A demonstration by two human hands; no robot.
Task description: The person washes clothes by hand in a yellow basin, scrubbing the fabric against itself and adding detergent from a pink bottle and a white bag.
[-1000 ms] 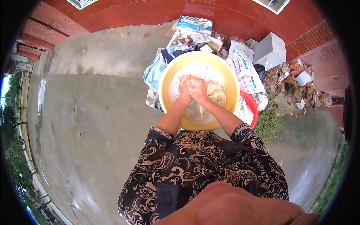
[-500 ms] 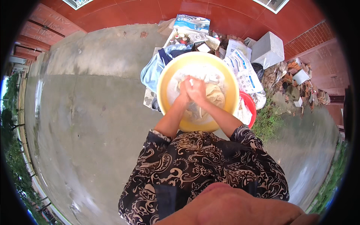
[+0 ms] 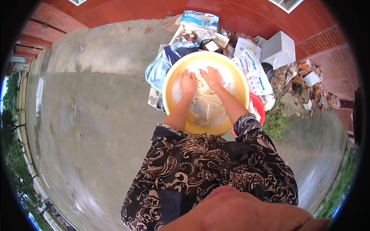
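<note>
A yellow basin (image 3: 168, 101) holds soapy water with white suds, and both my hands are inside it. A wet cream-coloured garment (image 3: 205, 97) stretches from between my hands toward the basin's near side. My left hand (image 3: 188, 83) is closed on its left edge, thumb side toward the cloth. On the other side my right hand (image 3: 212, 78) grips the garment's far right part, fingers bent. Some fingertips are lost in the suds. More pale fabric lies under the water near my wrists, its outline unclear.
Light blue and navy clothes (image 3: 157, 71) hang left of the basin. A red basin (image 3: 259, 108) stands at its right, beside a white printed sack (image 3: 252, 75). Behind are bottles (image 3: 189, 35), a blue box (image 3: 200, 19) and a pale foam box (image 3: 278, 49). Broken bricks (image 3: 304, 77) pile up at the right.
My hands were pressed together over the suds and have moved apart, left and right. The cream garment now shows spread between them, where before it lay bunched to the right.
</note>
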